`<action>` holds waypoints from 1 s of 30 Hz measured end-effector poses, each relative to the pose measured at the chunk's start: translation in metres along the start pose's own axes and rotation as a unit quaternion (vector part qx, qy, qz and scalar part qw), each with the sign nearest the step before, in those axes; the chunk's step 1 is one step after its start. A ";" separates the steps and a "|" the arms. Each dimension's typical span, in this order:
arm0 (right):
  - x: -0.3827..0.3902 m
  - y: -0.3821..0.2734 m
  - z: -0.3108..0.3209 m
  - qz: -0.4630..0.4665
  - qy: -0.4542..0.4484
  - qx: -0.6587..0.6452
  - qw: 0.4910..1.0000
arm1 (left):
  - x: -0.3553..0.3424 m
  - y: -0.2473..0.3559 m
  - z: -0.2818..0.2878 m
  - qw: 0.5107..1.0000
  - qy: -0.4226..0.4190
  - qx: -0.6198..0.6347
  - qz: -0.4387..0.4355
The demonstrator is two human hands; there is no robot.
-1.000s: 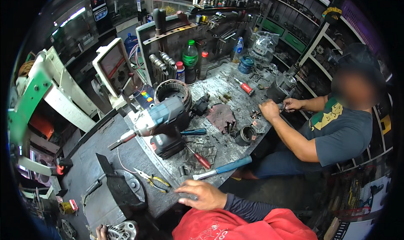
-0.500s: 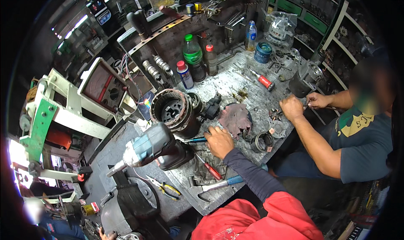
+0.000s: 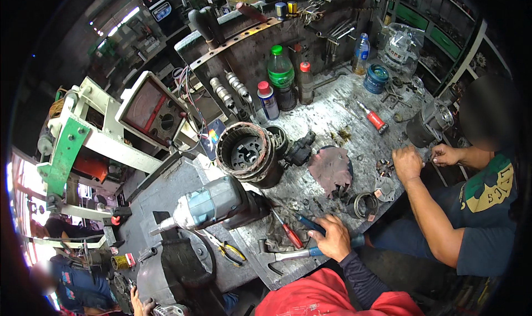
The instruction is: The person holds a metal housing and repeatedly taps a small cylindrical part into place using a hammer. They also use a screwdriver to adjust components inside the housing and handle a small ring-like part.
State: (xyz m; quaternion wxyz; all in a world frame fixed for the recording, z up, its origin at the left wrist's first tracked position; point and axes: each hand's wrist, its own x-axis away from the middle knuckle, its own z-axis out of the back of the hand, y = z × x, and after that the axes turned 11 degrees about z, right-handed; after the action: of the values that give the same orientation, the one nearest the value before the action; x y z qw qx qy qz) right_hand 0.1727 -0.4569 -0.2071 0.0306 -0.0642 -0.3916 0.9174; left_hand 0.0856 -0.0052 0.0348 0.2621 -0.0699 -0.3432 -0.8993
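My right hand (image 3: 334, 239) is low over the near edge of the metal bench (image 3: 346, 113), its fingers curled at a slim tool with a dark blue handle (image 3: 309, 223). What the tool's tip is cannot be made out. Beneath and beside the hand lies a hammer (image 3: 288, 255) with a blue grip. Just left of it a red-handled screwdriver (image 3: 291, 236) rests on a dark rag (image 3: 276, 227). A cordless impact wrench (image 3: 213, 202) stands farther left, next to a round motor housing with copper windings (image 3: 271, 169). My left hand is out of view.
Yellow-handled pliers (image 3: 230, 252) lie at the bench's left. A reddish-brown ragged sheet (image 3: 330, 169) and a metal ring (image 3: 364, 205) are beyond my hand. At right, a co-worker's hands (image 3: 408, 163) handle small parts. Bottles (image 3: 282, 77) stand behind.
My right hand has drawn back from beside the motor housing toward the near bench edge, bringing the blue-handled tool along. The view has shifted, so the whole bench sits differently.
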 end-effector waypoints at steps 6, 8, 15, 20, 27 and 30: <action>-0.016 0.003 -0.008 0.067 0.060 0.115 0.989 | 0.003 -0.005 -0.007 1.000 0.007 0.005 -0.009; -0.017 -0.001 -0.015 0.102 0.041 0.089 0.990 | 0.003 -0.005 -0.008 1.000 0.007 0.009 -0.014; 0.000 -0.020 -0.041 0.156 -0.066 0.035 0.985 | 0.012 -0.005 -0.014 0.998 0.059 -0.008 -0.016; -0.004 -0.019 -0.034 0.105 -0.100 -0.015 0.989 | 0.011 -0.005 -0.021 0.995 0.096 -0.026 0.013; -0.049 -0.019 0.005 0.145 -0.037 -0.023 0.989 | 0.006 -0.002 -0.023 0.989 0.138 -0.043 0.044; -0.065 -0.018 0.019 0.163 -0.007 -0.031 0.986 | -0.005 0.002 -0.030 0.990 0.135 -0.033 0.033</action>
State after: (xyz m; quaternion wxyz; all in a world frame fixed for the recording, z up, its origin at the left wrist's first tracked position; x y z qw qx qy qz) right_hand 0.2347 -0.4649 -0.1750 -0.1241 -0.1212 -0.4046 0.8979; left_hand 0.0926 -0.0241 0.0120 0.3332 0.0328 -0.2724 -0.9021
